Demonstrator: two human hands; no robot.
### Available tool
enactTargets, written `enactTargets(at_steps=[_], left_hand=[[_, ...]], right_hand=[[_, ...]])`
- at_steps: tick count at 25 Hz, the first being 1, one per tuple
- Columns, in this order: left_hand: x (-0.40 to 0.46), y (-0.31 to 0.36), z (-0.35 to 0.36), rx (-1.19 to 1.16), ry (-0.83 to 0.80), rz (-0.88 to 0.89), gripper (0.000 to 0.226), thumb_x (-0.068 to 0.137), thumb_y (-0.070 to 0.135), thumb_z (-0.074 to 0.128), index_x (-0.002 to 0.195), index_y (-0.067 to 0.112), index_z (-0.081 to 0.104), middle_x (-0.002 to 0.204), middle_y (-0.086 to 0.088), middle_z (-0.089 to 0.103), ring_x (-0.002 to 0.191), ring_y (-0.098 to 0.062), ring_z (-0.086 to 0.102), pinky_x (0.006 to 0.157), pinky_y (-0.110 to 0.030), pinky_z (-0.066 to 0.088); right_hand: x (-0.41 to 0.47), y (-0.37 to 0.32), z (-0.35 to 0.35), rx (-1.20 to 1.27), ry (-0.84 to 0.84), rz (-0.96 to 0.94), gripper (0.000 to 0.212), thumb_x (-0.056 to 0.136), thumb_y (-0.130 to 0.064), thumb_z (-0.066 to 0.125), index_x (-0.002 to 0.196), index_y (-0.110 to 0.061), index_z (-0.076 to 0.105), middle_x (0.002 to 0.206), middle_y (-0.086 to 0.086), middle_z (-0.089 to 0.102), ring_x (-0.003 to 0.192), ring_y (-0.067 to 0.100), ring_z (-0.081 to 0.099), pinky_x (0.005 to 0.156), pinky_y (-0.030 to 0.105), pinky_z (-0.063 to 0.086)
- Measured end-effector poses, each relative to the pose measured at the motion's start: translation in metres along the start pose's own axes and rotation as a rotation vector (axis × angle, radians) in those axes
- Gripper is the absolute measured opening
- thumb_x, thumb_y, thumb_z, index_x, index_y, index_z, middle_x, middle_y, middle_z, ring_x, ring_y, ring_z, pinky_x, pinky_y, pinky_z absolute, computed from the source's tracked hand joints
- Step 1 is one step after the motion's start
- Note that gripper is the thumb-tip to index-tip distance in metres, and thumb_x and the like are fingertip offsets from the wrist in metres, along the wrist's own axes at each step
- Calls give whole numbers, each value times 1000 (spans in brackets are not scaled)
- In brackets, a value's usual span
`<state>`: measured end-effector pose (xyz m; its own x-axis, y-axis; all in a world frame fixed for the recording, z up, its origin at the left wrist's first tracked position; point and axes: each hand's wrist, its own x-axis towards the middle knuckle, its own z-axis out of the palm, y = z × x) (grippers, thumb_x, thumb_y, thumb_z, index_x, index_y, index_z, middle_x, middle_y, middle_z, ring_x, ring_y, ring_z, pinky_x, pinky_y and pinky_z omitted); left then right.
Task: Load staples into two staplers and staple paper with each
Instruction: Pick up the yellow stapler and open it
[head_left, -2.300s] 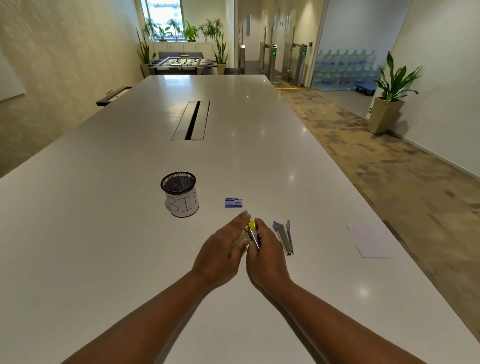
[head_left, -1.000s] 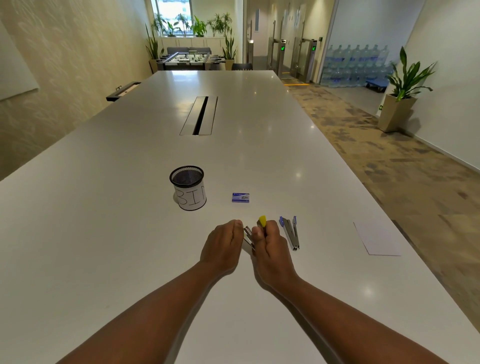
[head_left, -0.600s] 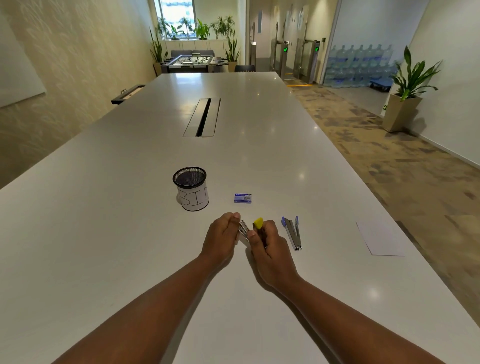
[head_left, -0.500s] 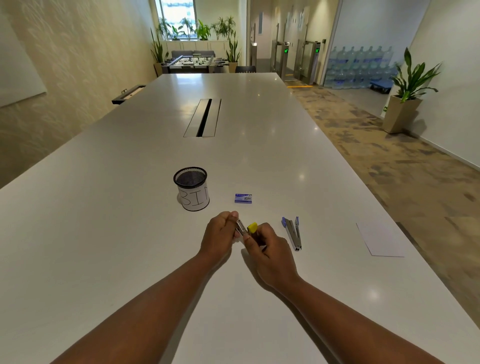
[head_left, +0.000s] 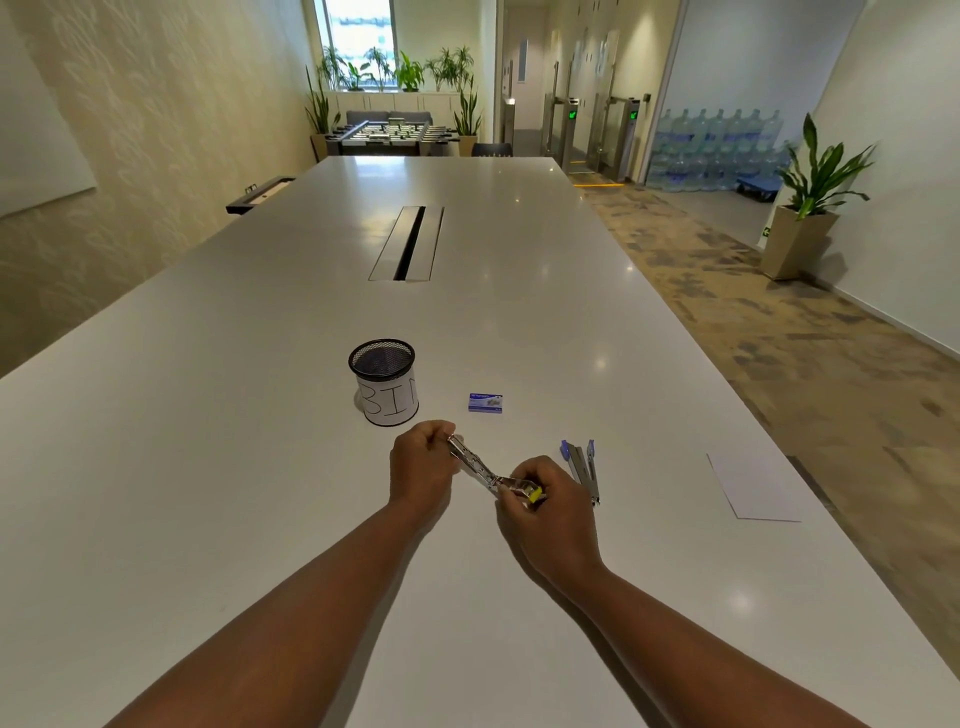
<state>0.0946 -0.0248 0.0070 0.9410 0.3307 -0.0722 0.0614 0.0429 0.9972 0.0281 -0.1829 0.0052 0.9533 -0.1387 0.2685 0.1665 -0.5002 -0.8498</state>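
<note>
Long and white, the table (head_left: 260, 441) runs down an office room toward a foosball table (head_left: 387, 136) and potted plants at the far wall. Beyond the left hand (head_left: 422, 462) stands a black mesh cup (head_left: 384, 382) wrapped in white paper with "BIN" handwritten on it. That hand is curled around the far tip of a metal stapler (head_left: 480, 470), which stretches diagonally back to the right hand (head_left: 545, 512); the right hand's fingers pinch the yellow-capped end. Half a second ago the stapler was a short piece squeezed between hands almost touching; now the hands are apart and it is opened out long between them, with the yellow end drawn nearer the person. Past the gap between the hands lies a small blue box of staples (head_left: 485, 402), its print too small to read. Just right of the right hand rests a second stapler (head_left: 582, 467) with blue tips, splayed open. Well to the right lies a sheet of paper (head_left: 753, 486). Stacked water bottles (head_left: 717, 145) stand beyond the table.
</note>
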Motion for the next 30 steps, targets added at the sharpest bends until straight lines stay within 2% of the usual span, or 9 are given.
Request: enactTargets(at_steps=[6, 7, 9, 11, 13, 18, 21, 26, 30], left_hand=[[-1, -4, -4, 72, -43, -19, 32, 90, -7, 53, 113, 8, 69, 98, -10, 67, 88, -24, 64, 85, -38, 57], [-1, -4, -4, 115, -50, -6, 33, 90, -3, 53, 116, 10, 69, 101, -10, 69, 89, -23, 65, 85, -37, 58], [-5, -3, -4, 225, -71, 35, 33, 91, 7, 53, 120, 15, 68, 102, -6, 72, 79, -16, 65, 73, -30, 56], [-12, 0, -1, 317, -93, 81, 29, 93, 13, 54, 117, 20, 68, 95, 0, 73, 67, -7, 61, 61, -19, 47], [-16, 3, 2, 374, -117, 122, 27, 94, 16, 56, 116, 23, 69, 91, 4, 74, 65, -3, 61, 58, -12, 44], [-20, 7, 4, 505, -179, 191, 21, 95, 20, 56, 107, 26, 72, 81, 6, 74, 65, -4, 64, 57, -9, 44], [-19, 10, 3, 528, -210, 215, 21, 96, 17, 57, 100, 24, 75, 83, 5, 75, 74, -11, 67, 65, -16, 49], [-12, 8, -1, 555, -228, 217, 19, 93, 14, 65, 103, 21, 79, 89, 15, 73, 85, 2, 66, 82, -13, 51], [-10, 6, -1, 591, -216, 236, 20, 91, 12, 67, 105, 20, 79, 92, 13, 73, 88, 1, 66, 76, -4, 42]], right_hand=[[-1, 2, 4, -228, -58, -36, 12, 78, -14, 61, 74, -23, 54, 67, -5, 59, 66, 14, 55, 59, 40, 51], [0, 2, 5, -244, -72, -45, 12, 77, -12, 60, 75, -23, 54, 67, -5, 58, 66, 14, 54, 59, 39, 49], [0, 1, 6, -245, -84, -45, 12, 76, -12, 58, 78, -24, 56, 70, -5, 56, 68, 14, 53, 60, 35, 47], [2, 2, 6, -254, -92, -37, 10, 78, -15, 60, 85, -23, 61, 73, -5, 58, 70, 14, 54, 62, 33, 47], [3, 4, 6, -278, -107, -46, 9, 79, -18, 59, 87, -20, 62, 75, -3, 59, 71, 16, 55, 64, 35, 48], [8, 6, 7, -336, -173, -99, 6, 78, -21, 51, 74, -17, 49, 66, 1, 51, 64, 20, 48, 57, 38, 41], [11, 8, 7, -358, -213, -147, 4, 77, -19, 48, 74, -18, 45, 63, 0, 49, 62, 21, 46, 56, 38, 39], [13, 8, 5, -368, -260, -200, 4, 75, -21, 46, 77, -18, 45, 62, -1, 48, 61, 20, 46, 55, 37, 38], [14, 6, 2, -377, -285, -230, 8, 76, -21, 47, 83, -23, 45, 59, -3, 44, 60, 17, 43, 52, 30, 32]])
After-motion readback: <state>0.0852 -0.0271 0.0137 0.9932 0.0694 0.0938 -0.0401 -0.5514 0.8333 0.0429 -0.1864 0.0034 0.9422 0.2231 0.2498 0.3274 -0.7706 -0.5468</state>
